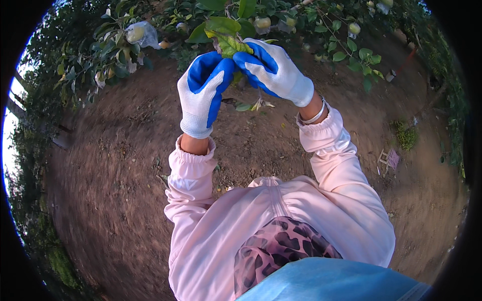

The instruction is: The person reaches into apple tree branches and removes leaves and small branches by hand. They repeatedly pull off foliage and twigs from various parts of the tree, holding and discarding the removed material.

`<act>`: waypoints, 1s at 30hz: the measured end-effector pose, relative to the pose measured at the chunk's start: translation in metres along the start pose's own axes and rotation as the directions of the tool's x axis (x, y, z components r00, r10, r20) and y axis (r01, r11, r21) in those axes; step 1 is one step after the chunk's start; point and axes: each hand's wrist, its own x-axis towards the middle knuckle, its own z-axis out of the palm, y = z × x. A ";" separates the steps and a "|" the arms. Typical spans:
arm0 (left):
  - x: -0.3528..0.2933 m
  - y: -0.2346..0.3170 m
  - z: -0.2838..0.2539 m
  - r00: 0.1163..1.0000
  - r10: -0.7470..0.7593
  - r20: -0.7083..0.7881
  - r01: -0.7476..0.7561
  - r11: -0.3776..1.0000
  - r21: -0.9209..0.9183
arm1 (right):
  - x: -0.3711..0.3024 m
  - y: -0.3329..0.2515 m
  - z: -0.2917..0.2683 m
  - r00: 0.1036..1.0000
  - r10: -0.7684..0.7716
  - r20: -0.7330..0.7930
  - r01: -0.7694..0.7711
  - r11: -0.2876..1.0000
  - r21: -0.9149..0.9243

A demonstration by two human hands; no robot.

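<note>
My left hand (pixel 202 90) and my right hand (pixel 275 69) wear white knit gloves with blue coated palms and fingers. Both are raised at the top middle, fingertips meeting just under a leafy apple branch. A yellow-green, mottled leaf (pixel 232 45) lies right against the fingertips, with darker green leaves (pixel 222 25) above it. Each hand's fingers are closed in a pinch; whatever is between them is hidden by the gloves and leaf. Below the hands hangs a small sprig with a withered tip (pixel 260 104).
Pale apples hang around the branch, among them one in a clear plastic bag (pixel 142 34) at the upper left and another apple (pixel 354 28) at the upper right. Leafy twigs (pixel 359 57) droop on the right. Brown soil (pixel 120 165) lies below; a small pinkish stool-like object (pixel 389 159) stands at right.
</note>
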 end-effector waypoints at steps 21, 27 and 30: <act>0.017 -0.005 -0.013 0.978 -0.021 0.206 0.038 0.996 -0.077 | -0.007 -0.009 0.015 0.965 0.257 0.042 -0.258 0.922 0.288; 0.023 -0.015 -0.022 0.947 -0.061 0.315 0.095 0.991 -0.092 | -0.007 -0.009 0.010 0.922 0.362 0.138 -0.387 0.840 0.380; 0.027 -0.012 -0.024 0.911 -0.108 0.397 0.141 0.989 -0.055 | -0.008 -0.008 0.006 0.908 0.378 0.179 -0.418 0.803 0.425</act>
